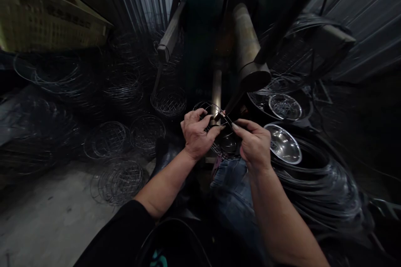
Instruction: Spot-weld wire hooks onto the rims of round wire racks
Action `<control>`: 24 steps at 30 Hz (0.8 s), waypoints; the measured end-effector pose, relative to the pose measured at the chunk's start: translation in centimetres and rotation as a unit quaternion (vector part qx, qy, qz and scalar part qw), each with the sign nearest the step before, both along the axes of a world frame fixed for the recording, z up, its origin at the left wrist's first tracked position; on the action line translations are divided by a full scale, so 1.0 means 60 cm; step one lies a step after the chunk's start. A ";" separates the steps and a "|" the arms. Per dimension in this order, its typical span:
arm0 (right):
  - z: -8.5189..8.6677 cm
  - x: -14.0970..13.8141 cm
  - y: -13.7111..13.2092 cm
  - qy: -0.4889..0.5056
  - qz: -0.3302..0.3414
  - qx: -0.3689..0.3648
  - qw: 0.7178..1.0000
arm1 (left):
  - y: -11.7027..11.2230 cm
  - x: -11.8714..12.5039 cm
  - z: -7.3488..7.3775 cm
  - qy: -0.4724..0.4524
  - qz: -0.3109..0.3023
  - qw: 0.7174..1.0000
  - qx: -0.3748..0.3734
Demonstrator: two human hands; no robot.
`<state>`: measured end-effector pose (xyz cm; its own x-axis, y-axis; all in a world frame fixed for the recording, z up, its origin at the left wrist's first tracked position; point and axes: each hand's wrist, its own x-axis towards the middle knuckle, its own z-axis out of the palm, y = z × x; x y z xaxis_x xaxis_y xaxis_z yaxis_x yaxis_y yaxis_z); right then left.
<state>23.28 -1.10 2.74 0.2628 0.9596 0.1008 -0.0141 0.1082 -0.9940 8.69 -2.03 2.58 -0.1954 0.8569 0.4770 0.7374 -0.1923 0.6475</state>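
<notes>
Head view: my left hand (197,135) curls closed over the round wire basket (216,142), and my right hand (252,144) pinches the same wires between thumb and fingers, so the basket sits gripped between both hands, above my jeans (230,187). Right at my fingertips, a dark tapered electrode (234,103) hangs from a thick metal cylinder (249,50) and meets the wire at a small glow. A metal post (216,91) rises just behind the basket. A steel bowl (283,144) sits just beside my right hand, with black wire coils (316,183) beyond it. To my left, more wire baskets (120,183) lie on the concrete floor (53,221), well apart from my hands.
</notes>
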 end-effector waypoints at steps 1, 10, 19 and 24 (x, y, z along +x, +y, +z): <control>-0.001 -0.002 0.007 -0.003 0.001 0.000 1.000 | 0.005 -0.001 -0.001 -0.002 0.003 1.000 0.000; 0.006 -0.006 0.043 0.001 0.023 0.019 1.000 | 0.030 0.001 -0.006 -0.037 0.016 0.999 -0.011; 0.012 -0.010 0.044 -0.008 0.026 0.006 1.000 | 0.032 -0.003 -0.010 -0.048 0.016 0.998 -0.026; 0.023 -0.015 0.042 -0.009 0.008 -0.002 1.000 | 0.034 -0.006 -0.007 -0.067 0.005 0.997 -0.033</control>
